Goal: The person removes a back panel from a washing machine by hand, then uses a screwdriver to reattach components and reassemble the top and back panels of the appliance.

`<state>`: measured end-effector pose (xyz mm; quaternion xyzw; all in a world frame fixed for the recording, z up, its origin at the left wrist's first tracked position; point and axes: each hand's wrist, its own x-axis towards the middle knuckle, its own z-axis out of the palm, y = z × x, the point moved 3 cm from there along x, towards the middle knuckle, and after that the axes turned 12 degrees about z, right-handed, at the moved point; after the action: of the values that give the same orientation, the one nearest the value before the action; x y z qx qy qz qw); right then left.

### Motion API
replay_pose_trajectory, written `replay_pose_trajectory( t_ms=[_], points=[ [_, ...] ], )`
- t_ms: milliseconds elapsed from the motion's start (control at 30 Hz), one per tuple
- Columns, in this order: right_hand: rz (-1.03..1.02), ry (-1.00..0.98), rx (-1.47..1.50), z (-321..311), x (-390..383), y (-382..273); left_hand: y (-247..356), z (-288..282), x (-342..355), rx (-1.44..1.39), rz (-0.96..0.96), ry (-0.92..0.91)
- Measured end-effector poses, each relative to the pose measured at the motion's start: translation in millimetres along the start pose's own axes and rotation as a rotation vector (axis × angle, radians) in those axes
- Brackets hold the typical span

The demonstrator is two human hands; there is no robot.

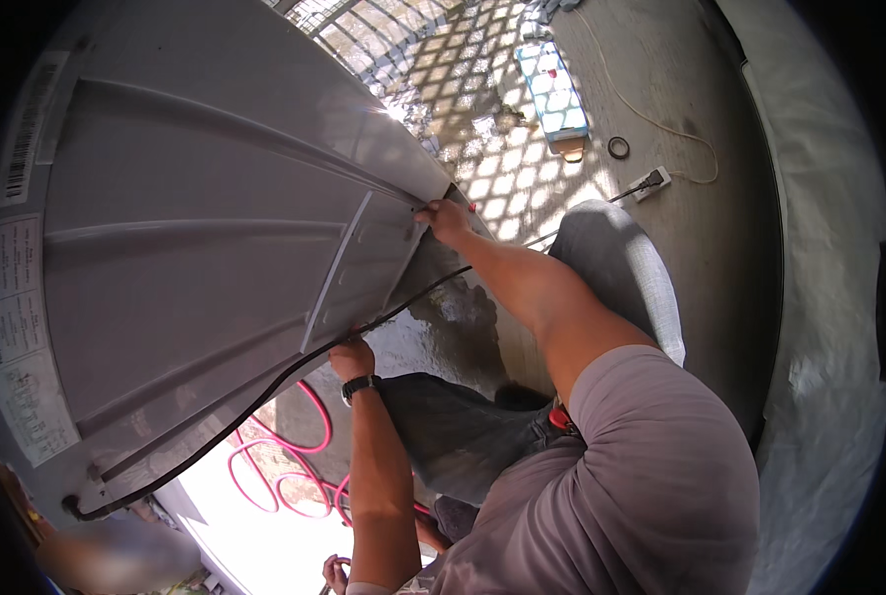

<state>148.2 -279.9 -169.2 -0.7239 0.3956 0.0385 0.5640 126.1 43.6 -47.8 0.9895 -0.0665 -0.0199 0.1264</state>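
A large grey metal appliance (195,178) with pressed ridges leans across the left side, its labelled end at the far left. My right hand (448,222) is at the far corner of its lower edge, fingers pinched together against the metal; what is between them is too small to make out. My left hand (352,358), below a wristwatch (360,385), is curled closed at the nearer part of the same edge, its fingertips hidden. A black power cord (264,397) runs from the appliance's lower left corner past my left hand and under my right forearm. A pale narrow strip (336,273) crosses the panel between my hands.
A pink hose (314,446) lies coiled below the appliance. To the right are a socket block (653,183) with a black plug, a tape roll (618,148) and a blue-and-white box (554,94). Another person's hand (336,573) shows at the bottom. A wet patch (463,322) darkens the floor.
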Motion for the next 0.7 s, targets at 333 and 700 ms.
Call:
replay_pose_trajectory(
  t_ms=[333,700],
  points=[
    [-0.07,0.091,-0.11,-11,-32,-33,-14,33,1,-0.105,-0.063,-0.097],
    [-0.326,0.032,-0.271,-10,-24,-40,-22,53,-5,-0.052,-0.243,-0.18]
  ],
)
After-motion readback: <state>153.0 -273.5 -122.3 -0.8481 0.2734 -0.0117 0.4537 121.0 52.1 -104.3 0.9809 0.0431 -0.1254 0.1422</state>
